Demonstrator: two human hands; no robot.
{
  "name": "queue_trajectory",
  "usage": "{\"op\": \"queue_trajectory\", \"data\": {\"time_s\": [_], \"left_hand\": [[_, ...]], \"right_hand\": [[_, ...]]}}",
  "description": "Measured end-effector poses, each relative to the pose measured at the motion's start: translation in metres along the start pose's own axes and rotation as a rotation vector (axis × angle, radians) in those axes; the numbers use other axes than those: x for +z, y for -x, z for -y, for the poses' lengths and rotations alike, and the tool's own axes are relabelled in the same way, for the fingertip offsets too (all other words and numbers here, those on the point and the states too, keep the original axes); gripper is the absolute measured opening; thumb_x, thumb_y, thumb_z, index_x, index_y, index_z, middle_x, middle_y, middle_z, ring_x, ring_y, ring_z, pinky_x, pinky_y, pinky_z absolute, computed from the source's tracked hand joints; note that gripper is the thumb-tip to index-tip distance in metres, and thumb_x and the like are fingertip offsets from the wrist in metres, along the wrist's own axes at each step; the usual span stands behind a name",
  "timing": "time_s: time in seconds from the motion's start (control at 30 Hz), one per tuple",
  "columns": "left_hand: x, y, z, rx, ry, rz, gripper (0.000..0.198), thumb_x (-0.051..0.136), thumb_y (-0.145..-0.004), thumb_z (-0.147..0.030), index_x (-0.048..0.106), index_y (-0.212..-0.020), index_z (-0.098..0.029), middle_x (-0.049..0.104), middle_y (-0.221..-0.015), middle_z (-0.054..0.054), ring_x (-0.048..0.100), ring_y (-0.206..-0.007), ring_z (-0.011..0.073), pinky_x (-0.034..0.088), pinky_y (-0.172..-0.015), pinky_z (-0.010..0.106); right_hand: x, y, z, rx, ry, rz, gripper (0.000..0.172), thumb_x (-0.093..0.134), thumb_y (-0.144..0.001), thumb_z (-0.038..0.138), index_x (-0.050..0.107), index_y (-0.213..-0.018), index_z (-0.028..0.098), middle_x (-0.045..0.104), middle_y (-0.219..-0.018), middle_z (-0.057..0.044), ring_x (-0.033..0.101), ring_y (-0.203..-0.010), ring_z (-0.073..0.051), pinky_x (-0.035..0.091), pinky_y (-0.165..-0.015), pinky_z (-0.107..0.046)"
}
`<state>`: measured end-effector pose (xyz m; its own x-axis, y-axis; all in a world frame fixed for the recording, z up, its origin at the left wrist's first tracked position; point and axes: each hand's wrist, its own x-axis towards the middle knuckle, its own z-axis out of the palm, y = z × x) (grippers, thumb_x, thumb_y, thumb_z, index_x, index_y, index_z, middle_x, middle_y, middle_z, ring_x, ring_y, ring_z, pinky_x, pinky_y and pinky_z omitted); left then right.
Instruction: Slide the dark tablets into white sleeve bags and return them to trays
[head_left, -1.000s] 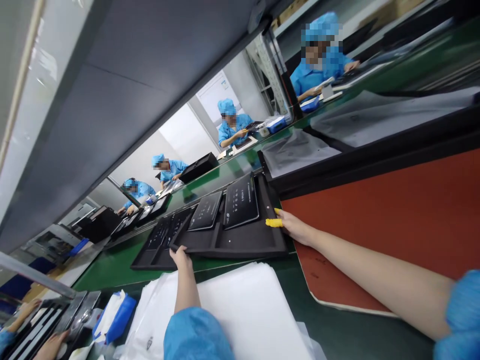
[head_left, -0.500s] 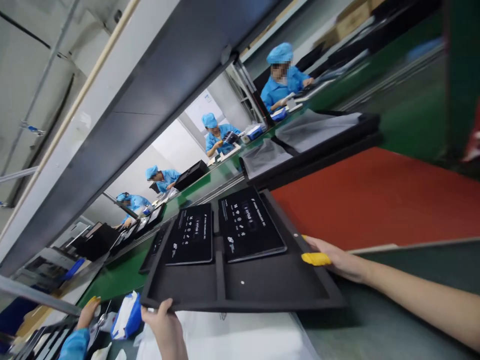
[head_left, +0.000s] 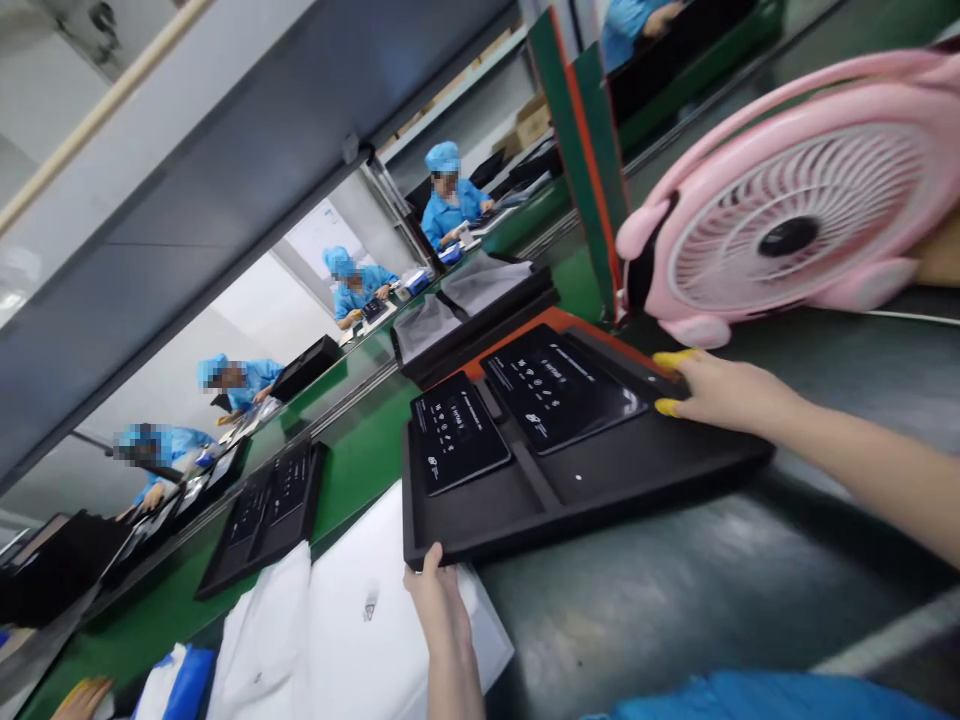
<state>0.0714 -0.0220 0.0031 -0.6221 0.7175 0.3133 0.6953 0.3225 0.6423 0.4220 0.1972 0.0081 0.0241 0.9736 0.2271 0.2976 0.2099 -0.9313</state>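
Tray (head_left: 600,480) between hands, left grip (head_left: 439,600) near edge, right grip (head_left: 712,390) far corner

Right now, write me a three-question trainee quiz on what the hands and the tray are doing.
1. True or false: both hands grip the black tray.
2. How many dark printed panels lie in that tray?
A) one B) two C) four
3. Fill in: the fingertips of the right hand wear ____ finger cots.

Key
1. True. The left hand holds the near corner and the right hand the far edge, beside the pink fan.
2. B. One panel sits in the left compartment, the other panel in the right.
3. Yellow.
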Motion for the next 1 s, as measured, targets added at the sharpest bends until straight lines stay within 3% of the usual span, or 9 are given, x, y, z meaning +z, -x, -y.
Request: {"op": "queue_trajectory", "data": {"time_s": [0.03,0.1,0.23,0.3,0.4,0.5,0.6,0.8,1.0], "left_hand": [[0.009,0.004,-0.001,-0.014,-0.01,0.021,0.041,0.066,-0.064,-0.04,0.054,-0.103,-0.043,0.069,-0.084,-0.004,0.064,-0.092,0.0283,0.055,-0.069,0.04],[0.004,0.002,0.003,-0.055,-0.035,0.056,0.03,0.062,-0.068,-0.047,0.056,-0.096,-0.037,0.068,-0.082,-0.001,0.064,-0.087,0.0269,0.054,-0.07,0.041],[-0.042,-0.012,0.011,-0.124,-0.056,0.067,0.032,0.046,-0.076,-0.054,0.057,-0.083,-0.024,0.067,-0.086,0.007,0.063,-0.087,0.027,0.051,-0.076,0.042],[-0.055,-0.016,0.01,-0.133,-0.106,0.029,0.035,0.04,-0.077,-0.051,0.055,-0.086,-0.02,0.064,-0.098,0.011,0.061,-0.092,0.0267,0.048,-0.081,0.041],[-0.048,-0.016,0.007,-0.097,-0.181,0.076,0.031,0.04,-0.077,-0.042,0.053,-0.091,-0.018,0.06,-0.104,0.013,0.06,-0.091,0.0238,0.046,-0.081,0.038],[-0.026,-0.014,0.01,-0.101,-0.22,0.175,0.023,0.049,-0.074,-0.031,0.052,-0.092,-0.018,0.058,-0.101,0.012,0.06,-0.083,0.0207,0.046,-0.074,0.034],[-0.013,-0.017,0.023,-0.17,-0.281,0.143,0.022,0.058,-0.069,-0.026,0.051,-0.089,-0.022,0.058,-0.095,0.009,0.059,-0.081,0.0201,0.045,-0.073,0.033],[-0.014,-0.029,0.043,-0.173,-0.382,0.133,0.009,0.05,-0.078,-0.031,0.047,-0.075,-0.024,0.057,-0.073,0.003,0.057,-0.076,0.0198,0.041,-0.069,0.031],[-0.013,-0.029,0.047,-0.178,-0.462,0.093,0.01,0.046,-0.082,-0.032,0.046,-0.075,-0.024,0.058,-0.077,0.004,0.056,-0.078,0.0195,0.04,-0.068,0.03]], "right_hand": [[0.002,0.002,0.011,-0.058,0.161,-0.038,0.032,0.067,-0.063,0.033,0.062,-0.092,0.023,0.059,-0.109,-0.009,0.057,-0.096,-0.033,0.042,-0.089,-0.051],[0.017,0.017,0.033,-0.295,0.38,-0.024,0.034,0.062,-0.069,0.036,0.061,-0.101,0.022,0.062,-0.103,-0.006,0.06,-0.088,-0.027,0.047,-0.081,-0.045],[0.074,0.072,0.054,-1.007,0.298,0.358,0.036,0.053,-0.08,0.042,0.058,-0.109,0.02,0.064,-0.098,-0.004,0.059,-0.085,-0.015,0.048,-0.074,-0.028],[0.099,0.092,0.05,-1.211,0.35,0.471,0.036,0.055,-0.08,0.038,0.057,-0.11,0.019,0.063,-0.099,-0.006,0.056,-0.083,-0.015,0.045,-0.071,-0.028],[0.118,0.102,0.04,-1.279,0.479,0.465,0.025,0.053,-0.082,0.028,0.059,-0.104,0.017,0.063,-0.095,-0.006,0.052,-0.077,-0.014,0.039,-0.064,-0.027],[0.119,0.098,0.036,-1.34,0.501,0.403,0.021,0.049,-0.085,0.027,0.061,-0.099,0.016,0.062,-0.084,-0.004,0.049,-0.074,-0.014,0.035,-0.061,-0.026],[0.119,0.092,0.036,-1.346,0.491,0.305,0.023,0.046,-0.087,0.028,0.063,-0.098,0.017,0.06,-0.077,-0.003,0.048,-0.074,-0.014,0.033,-0.063,-0.027],[0.128,0.09,0.032,-1.277,0.5,0.232,0.022,0.047,-0.086,0.027,0.066,-0.09,0.018,0.06,-0.075,-0.002,0.047,-0.074,-0.014,0.034,-0.066,-0.027],[0.124,0.095,0.036,-1.28,0.38,0.141,0.021,0.048,-0.086,0.026,0.065,-0.094,0.019,0.062,-0.074,0.0,0.048,-0.071,-0.012,0.037,-0.072,-0.027]]}}
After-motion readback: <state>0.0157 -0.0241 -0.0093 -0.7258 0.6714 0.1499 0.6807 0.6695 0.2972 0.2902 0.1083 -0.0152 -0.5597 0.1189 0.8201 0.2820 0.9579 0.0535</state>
